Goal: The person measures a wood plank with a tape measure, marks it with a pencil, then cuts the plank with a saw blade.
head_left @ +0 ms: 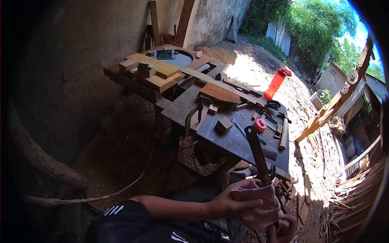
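Observation:
A long, flat, dark metal bar (257, 154) with a rounded end and a small hole slants up in front of me, over the near edge of the workbench. A pinkish cloth (263, 196) is wrapped around its lower part. My left hand (239, 204) reaches in from the left, its fingers closed on the cloth and the bar inside it. Just below, at the bottom edge, my right hand (285, 229) has its fingers curled around the lower end of the bar. That lower end is mostly hidden by the hands and cloth.
On the dark workbench (239, 141) are a wood block (223, 125), a red tape measure (260, 124), a hammer (284, 131), a C-clamp (194, 113), a curved wooden piece (221, 93) and a red bottle (277, 84). Stacked boards (160, 81) and a phone (164, 54) stand further back.

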